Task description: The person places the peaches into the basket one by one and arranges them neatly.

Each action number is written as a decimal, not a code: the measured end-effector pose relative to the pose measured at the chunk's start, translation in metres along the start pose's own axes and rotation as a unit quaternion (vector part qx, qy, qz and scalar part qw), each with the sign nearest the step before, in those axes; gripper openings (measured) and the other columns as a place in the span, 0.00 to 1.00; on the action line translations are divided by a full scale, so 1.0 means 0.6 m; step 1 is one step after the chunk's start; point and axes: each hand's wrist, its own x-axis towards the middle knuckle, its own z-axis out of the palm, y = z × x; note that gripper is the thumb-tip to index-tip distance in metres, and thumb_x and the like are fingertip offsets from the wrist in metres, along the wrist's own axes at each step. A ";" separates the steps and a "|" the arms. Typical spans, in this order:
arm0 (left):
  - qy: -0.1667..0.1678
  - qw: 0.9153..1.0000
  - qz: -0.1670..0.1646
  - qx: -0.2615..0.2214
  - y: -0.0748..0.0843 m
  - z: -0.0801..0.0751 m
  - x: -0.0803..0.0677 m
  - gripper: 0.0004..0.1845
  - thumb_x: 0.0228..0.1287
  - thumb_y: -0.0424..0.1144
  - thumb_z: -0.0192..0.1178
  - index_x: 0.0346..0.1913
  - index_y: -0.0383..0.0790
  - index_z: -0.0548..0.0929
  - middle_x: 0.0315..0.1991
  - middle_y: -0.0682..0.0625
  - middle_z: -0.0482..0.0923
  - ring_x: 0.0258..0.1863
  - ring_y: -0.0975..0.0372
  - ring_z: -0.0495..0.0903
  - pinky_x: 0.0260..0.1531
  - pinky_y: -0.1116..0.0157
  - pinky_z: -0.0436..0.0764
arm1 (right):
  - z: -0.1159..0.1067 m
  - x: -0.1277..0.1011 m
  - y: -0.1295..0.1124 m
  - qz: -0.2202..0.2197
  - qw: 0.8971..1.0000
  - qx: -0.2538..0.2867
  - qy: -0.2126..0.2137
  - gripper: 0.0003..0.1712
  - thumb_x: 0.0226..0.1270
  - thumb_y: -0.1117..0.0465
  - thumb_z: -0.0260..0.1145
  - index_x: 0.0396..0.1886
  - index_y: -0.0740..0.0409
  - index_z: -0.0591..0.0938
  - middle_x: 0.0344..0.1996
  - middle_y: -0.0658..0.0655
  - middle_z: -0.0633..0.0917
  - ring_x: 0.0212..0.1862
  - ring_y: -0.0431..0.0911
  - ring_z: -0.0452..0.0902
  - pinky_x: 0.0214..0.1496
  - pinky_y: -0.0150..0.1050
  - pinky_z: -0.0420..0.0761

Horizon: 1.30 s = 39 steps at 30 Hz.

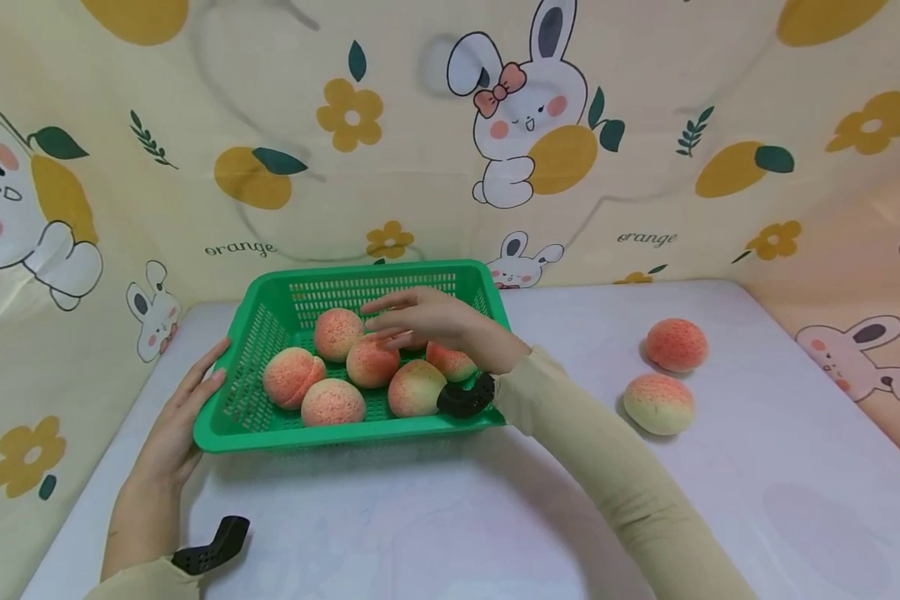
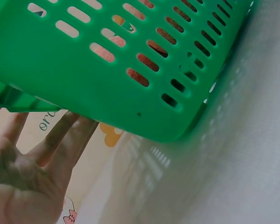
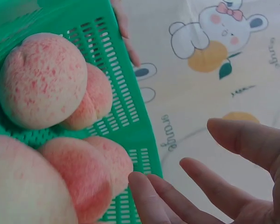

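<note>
A green plastic basket with slotted walls holds several pink and cream peaches. At the basket's left end, my left hand touches the outer wall and rim with its fingers extended; the left wrist view shows the fingertips right at the rim's underside. My right hand is over the peaches, palm down, its fingers spread and holding nothing. It partly hides a peach behind it. In the right wrist view the fingers are apart, with a pink peach close by.
Two more peaches lie on the white table to the right of the basket, a red one behind a paler one. A cloth printed with rabbits and oranges hangs behind the table and along its sides.
</note>
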 end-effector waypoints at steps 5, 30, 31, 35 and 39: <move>-0.003 1.000 -0.002 -0.005 -0.001 -0.003 -0.002 0.26 0.76 0.41 0.46 0.73 0.59 0.60 0.57 0.63 0.68 0.41 0.71 0.82 0.36 0.72 0.83 | -0.017 -0.013 0.015 -0.007 0.999 0.036 0.018 0.23 0.67 0.63 0.64 0.62 0.59 0.76 0.58 0.61 0.79 0.60 0.59 0.75 0.56 0.43 0.80; -0.003 1.000 -0.005 -0.022 -0.002 -0.005 -0.001 0.24 0.76 0.39 0.45 0.71 0.61 0.63 0.53 0.63 0.75 0.38 0.69 0.84 0.33 0.69 0.85 | -0.122 -0.083 0.053 -0.035 0.996 0.020 0.077 0.24 0.71 0.63 0.58 0.64 0.67 0.71 0.59 0.71 0.75 0.60 0.61 0.74 0.61 0.48 0.76; -0.003 1.000 -0.005 -0.023 -0.002 -0.004 -0.001 0.24 0.76 0.39 0.45 0.71 0.61 0.64 0.53 0.63 0.75 0.37 0.68 0.84 0.33 0.69 0.84 | -0.127 -0.086 0.054 -0.036 0.996 0.019 0.082 0.24 0.71 0.62 0.58 0.64 0.68 0.71 0.59 0.71 0.75 0.61 0.61 0.73 0.61 0.49 0.75; -0.001 1.000 -0.005 -0.026 -0.003 -0.004 -0.003 0.24 0.76 0.39 0.45 0.71 0.61 0.64 0.53 0.64 0.76 0.37 0.68 0.84 0.33 0.69 0.84 | -0.146 -0.098 0.060 -0.035 0.994 0.014 0.107 0.25 0.71 0.60 0.60 0.63 0.67 0.71 0.59 0.71 0.76 0.60 0.61 0.74 0.60 0.47 0.77; 0.000 1.000 -0.007 -0.023 -0.002 -0.003 -0.003 0.24 0.76 0.39 0.45 0.71 0.61 0.64 0.53 0.64 0.76 0.38 0.68 0.84 0.34 0.69 0.84 | -0.167 -0.111 0.064 -0.033 0.991 0.005 0.131 0.26 0.71 0.59 0.60 0.63 0.67 0.71 0.60 0.69 0.75 0.58 0.57 0.77 0.57 0.42 0.79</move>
